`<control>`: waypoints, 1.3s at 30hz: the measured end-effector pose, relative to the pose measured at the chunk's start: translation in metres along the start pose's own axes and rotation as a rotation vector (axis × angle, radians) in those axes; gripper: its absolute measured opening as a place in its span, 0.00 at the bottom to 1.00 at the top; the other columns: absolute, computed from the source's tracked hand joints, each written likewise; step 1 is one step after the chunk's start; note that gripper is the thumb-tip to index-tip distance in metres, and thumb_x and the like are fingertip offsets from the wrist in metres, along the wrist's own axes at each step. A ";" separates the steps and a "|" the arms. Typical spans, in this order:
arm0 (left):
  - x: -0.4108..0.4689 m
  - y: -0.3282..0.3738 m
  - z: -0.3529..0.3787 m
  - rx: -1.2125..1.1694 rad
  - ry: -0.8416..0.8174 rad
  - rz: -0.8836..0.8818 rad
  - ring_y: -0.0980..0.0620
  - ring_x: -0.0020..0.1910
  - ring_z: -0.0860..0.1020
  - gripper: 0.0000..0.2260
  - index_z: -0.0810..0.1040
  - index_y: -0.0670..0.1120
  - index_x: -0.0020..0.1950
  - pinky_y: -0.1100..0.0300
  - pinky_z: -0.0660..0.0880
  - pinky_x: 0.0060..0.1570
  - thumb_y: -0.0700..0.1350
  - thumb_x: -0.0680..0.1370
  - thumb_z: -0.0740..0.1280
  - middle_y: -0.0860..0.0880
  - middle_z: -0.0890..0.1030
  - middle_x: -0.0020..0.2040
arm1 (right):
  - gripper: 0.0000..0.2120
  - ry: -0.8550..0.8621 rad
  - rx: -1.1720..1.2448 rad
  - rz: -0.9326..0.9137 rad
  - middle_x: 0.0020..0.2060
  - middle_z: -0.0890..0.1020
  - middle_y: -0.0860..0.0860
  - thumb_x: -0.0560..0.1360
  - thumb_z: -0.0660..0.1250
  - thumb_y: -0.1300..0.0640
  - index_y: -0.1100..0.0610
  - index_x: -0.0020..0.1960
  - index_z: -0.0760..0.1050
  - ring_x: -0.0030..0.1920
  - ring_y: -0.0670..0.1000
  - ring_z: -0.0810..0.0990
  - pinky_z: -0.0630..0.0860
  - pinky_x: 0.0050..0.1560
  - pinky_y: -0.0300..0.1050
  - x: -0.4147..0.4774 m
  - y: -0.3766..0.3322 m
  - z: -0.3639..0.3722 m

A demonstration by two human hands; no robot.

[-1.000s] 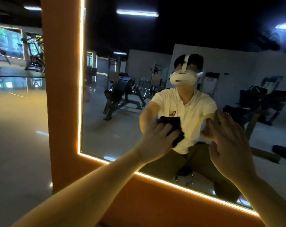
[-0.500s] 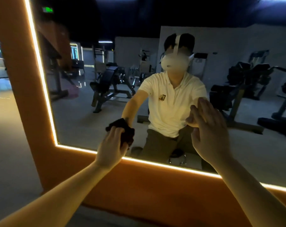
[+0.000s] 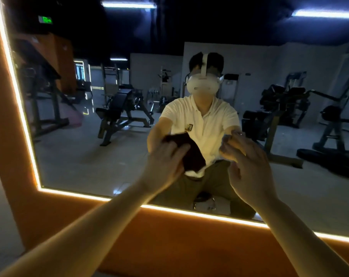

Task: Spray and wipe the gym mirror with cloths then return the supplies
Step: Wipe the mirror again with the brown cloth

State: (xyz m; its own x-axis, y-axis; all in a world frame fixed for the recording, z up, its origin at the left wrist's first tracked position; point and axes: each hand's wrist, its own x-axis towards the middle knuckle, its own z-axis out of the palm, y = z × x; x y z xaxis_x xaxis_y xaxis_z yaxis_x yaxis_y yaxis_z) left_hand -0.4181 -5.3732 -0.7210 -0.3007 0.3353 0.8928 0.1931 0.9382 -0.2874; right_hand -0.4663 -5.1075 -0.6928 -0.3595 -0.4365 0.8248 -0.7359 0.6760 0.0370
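A large mirror point(image 3: 73, 156) with a glowing light strip along its edge fills the head view. My left hand point(image 3: 165, 166) holds a dark cloth point(image 3: 191, 154) pressed against the glass near the middle. My right hand point(image 3: 249, 172) is beside it to the right, fingers spread and loosely bent, fingertips at the glass, holding nothing that I can see. The reflection shows a person in a white shirt reaching toward me. No spray bottle is in view.
An orange frame point(image 3: 169, 242) surrounds the mirror below and at the left. Pale floor lies at the far left. Gym benches and machines appear only as reflections in the glass.
My left hand has swept the cloth right and upward, back toward the middle of the mirror, closer to my right hand. The view shifted slightly left and up.
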 end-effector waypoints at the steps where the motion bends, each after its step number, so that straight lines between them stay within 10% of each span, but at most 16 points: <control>1: 0.014 -0.025 -0.009 0.057 0.022 -0.033 0.43 0.54 0.75 0.23 0.70 0.44 0.71 0.44 0.80 0.53 0.51 0.78 0.66 0.39 0.76 0.58 | 0.18 0.023 0.001 -0.012 0.77 0.68 0.55 0.80 0.60 0.60 0.57 0.67 0.78 0.79 0.57 0.63 0.68 0.73 0.64 0.008 0.002 -0.002; 8: 0.101 -0.094 -0.041 -0.004 0.363 -0.548 0.37 0.60 0.73 0.26 0.73 0.40 0.75 0.49 0.70 0.57 0.53 0.82 0.55 0.32 0.73 0.65 | 0.19 0.179 -0.024 -0.046 0.75 0.71 0.59 0.79 0.65 0.61 0.60 0.70 0.76 0.75 0.60 0.70 0.70 0.70 0.64 0.069 0.004 -0.010; 18: 0.155 -0.038 -0.020 0.267 -0.019 0.435 0.47 0.51 0.72 0.18 0.74 0.51 0.58 0.51 0.70 0.53 0.56 0.72 0.71 0.46 0.77 0.51 | 0.22 0.350 -0.023 -0.095 0.76 0.69 0.59 0.79 0.58 0.58 0.60 0.71 0.75 0.74 0.62 0.69 0.69 0.71 0.66 0.153 0.019 -0.055; 27: 0.269 -0.143 -0.100 0.282 0.421 -0.629 0.38 0.55 0.73 0.17 0.73 0.42 0.59 0.46 0.69 0.55 0.47 0.74 0.57 0.38 0.74 0.57 | 0.32 0.383 -0.237 -0.079 0.80 0.62 0.62 0.80 0.49 0.48 0.63 0.79 0.63 0.81 0.62 0.58 0.57 0.79 0.65 0.216 0.022 -0.061; 34: 0.275 -0.008 -0.021 0.086 0.344 -0.104 0.48 0.49 0.68 0.09 0.75 0.45 0.52 0.53 0.66 0.48 0.50 0.81 0.61 0.45 0.73 0.51 | 0.29 0.474 -0.201 -0.160 0.79 0.65 0.60 0.80 0.53 0.53 0.61 0.78 0.66 0.80 0.60 0.60 0.56 0.78 0.62 0.217 0.033 -0.056; 39: 0.272 -0.061 -0.048 0.251 0.231 0.104 0.46 0.49 0.72 0.09 0.73 0.46 0.58 0.52 0.67 0.49 0.48 0.79 0.62 0.41 0.75 0.53 | 0.29 0.454 -0.207 -0.195 0.76 0.70 0.61 0.75 0.57 0.54 0.61 0.74 0.72 0.77 0.63 0.66 0.64 0.73 0.65 0.216 0.035 -0.066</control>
State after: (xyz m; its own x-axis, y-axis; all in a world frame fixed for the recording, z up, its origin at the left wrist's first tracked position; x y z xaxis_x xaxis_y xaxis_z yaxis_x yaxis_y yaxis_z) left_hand -0.4668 -5.3433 -0.4440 -0.0664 0.4289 0.9009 -0.0326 0.9015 -0.4316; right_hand -0.5322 -5.1390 -0.4758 0.0908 -0.2958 0.9509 -0.6193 0.7310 0.2865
